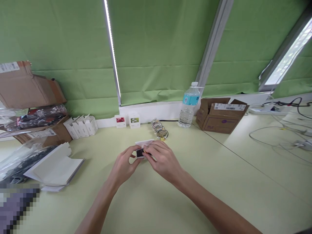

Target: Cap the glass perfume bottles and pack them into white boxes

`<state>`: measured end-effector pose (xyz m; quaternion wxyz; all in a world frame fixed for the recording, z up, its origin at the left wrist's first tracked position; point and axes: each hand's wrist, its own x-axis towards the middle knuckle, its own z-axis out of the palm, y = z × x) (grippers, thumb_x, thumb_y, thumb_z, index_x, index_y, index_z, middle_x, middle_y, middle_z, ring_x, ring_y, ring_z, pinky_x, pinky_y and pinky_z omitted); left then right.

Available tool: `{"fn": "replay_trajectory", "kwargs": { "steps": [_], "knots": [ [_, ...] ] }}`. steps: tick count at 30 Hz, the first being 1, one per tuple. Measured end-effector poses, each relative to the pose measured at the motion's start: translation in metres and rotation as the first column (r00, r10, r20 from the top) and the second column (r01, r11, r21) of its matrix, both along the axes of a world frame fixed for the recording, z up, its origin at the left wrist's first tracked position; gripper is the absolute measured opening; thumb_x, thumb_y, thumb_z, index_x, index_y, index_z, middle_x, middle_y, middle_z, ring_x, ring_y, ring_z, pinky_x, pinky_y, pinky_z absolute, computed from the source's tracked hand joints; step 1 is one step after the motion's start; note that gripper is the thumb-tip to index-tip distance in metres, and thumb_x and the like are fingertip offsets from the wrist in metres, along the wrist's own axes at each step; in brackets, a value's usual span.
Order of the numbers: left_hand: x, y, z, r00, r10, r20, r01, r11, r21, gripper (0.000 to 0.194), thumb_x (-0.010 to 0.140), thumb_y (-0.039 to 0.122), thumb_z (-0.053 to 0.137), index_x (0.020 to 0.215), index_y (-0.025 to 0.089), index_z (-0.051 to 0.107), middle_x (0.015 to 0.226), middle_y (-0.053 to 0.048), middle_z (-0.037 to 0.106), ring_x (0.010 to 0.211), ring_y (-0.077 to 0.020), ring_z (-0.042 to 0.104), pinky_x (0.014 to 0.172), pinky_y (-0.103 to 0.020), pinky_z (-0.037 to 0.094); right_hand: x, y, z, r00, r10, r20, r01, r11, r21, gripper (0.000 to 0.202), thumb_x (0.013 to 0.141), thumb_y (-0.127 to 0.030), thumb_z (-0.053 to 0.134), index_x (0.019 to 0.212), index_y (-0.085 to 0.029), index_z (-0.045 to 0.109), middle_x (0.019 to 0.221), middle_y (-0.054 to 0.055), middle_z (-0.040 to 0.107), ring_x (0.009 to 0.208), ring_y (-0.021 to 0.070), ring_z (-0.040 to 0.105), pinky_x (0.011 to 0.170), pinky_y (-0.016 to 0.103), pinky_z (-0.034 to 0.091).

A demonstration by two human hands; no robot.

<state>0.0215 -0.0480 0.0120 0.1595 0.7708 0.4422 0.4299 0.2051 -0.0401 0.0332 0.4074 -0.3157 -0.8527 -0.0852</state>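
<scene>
In the head view, a small white box with a dark inside (139, 153) is between my hands above the table. My left hand (125, 164) is closed on its left side, thumb below and fingers above. A white flap or lid (142, 142) stands up behind the box. My right hand (163, 159) pinches a small gold-coloured piece (144, 150) at the box; most of this piece is hidden by the fingers. Just beyond the hands lies a row of shiny gold and silver ring-shaped pieces (159, 129).
At the back stand small white boxes (84, 126), two picture cards (127, 121), a water bottle (188, 109) and an open brown carton (220, 117). Papers (57, 165), plastic bags and stacked cartons (31, 86) crowd the left. Cables (275, 130) lie at the right.
</scene>
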Motion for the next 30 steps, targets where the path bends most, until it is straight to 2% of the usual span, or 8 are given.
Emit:
{"fn": "replay_trajectory", "kwargs": {
  "steps": [4, 9, 19, 23, 27, 30],
  "knots": [
    [0.0, 0.0, 0.0, 1.0, 0.003, -0.002, -0.003, 1.0, 0.017, 0.031, 0.084, 0.023, 0.054, 0.114, 0.028, 0.055, 0.113, -0.001, 0.064, 0.091, -0.0153, 0.064, 0.076, -0.032, 0.058, 0.001, 0.001, -0.001, 1.0, -0.014, -0.011, 0.014, 1.0, -0.016, 0.012, 0.09, -0.019, 0.05, 0.09, -0.021, 0.062, 0.089, 0.007, 0.066, 0.089, 0.0208, 0.059, 0.079, 0.038, 0.049],
    [0.001, 0.0, 0.0, 1.0, 0.003, -0.004, -0.003, 1.0, 0.0, 0.031, 0.083, 0.02, 0.054, 0.113, 0.028, 0.055, 0.112, 0.0, 0.063, 0.091, -0.0142, 0.063, 0.078, -0.03, 0.057, 0.001, 0.0, -0.001, 0.999, -0.02, -0.035, 0.018, 0.998, -0.061, 0.011, 0.09, -0.019, 0.051, 0.094, -0.02, 0.06, 0.089, 0.007, 0.065, 0.088, 0.0211, 0.058, 0.079, 0.038, 0.048],
    [-0.001, 0.003, -0.005, 1.0, 0.024, 0.001, -0.024, 0.999, -0.021, 0.033, 0.082, 0.019, 0.054, 0.114, 0.028, 0.054, 0.112, -0.001, 0.062, 0.09, -0.0143, 0.062, 0.08, -0.032, 0.057, 0.001, -0.001, -0.006, 0.997, -0.046, 0.058, 0.051, 0.996, -0.075, 0.018, 0.092, -0.021, 0.046, 0.089, -0.018, 0.064, 0.092, 0.007, 0.062, 0.093, 0.021, 0.055, 0.085, 0.039, 0.046],
    [-0.001, 0.003, -0.003, 1.0, 0.014, 0.011, -0.014, 1.0, -0.018, 0.03, 0.084, 0.022, 0.053, 0.113, 0.028, 0.054, 0.112, -0.001, 0.062, 0.091, -0.0143, 0.062, 0.079, -0.031, 0.057, 0.002, -0.005, -0.002, 0.997, -0.042, 0.07, 0.048, 0.994, -0.097, 0.019, 0.093, -0.021, 0.045, 0.095, -0.019, 0.064, 0.097, 0.007, 0.062, 0.099, 0.0212, 0.055, 0.088, 0.039, 0.047],
    [0.001, 0.002, -0.003, 0.998, 0.028, 0.049, -0.027, 0.999, -0.024, 0.029, 0.085, 0.028, 0.054, 0.113, 0.027, 0.049, 0.111, -0.003, 0.062, 0.091, -0.0154, 0.063, 0.077, -0.033, 0.058, 0.01, -0.005, 0.005, 0.997, -0.012, -0.075, 0.005, 0.994, -0.105, 0.021, 0.092, -0.021, 0.046, 0.106, -0.022, 0.062, 0.109, 0.008, 0.061, 0.102, 0.0205, 0.057, 0.088, 0.037, 0.049],
    [0.001, 0.003, -0.007, 0.99, 0.085, 0.108, -0.081, 0.996, -0.041, 0.034, 0.082, 0.031, 0.059, 0.111, 0.025, 0.042, 0.107, -0.004, 0.064, 0.09, -0.0173, 0.066, 0.073, -0.034, 0.058, 0.018, -0.003, 0.008, 0.984, -0.033, -0.175, 0.008, 0.99, -0.141, 0.019, 0.092, -0.024, 0.047, 0.103, -0.021, 0.062, 0.101, 0.008, 0.064, 0.095, 0.0203, 0.061, 0.083, 0.036, 0.051]
  ]
}}
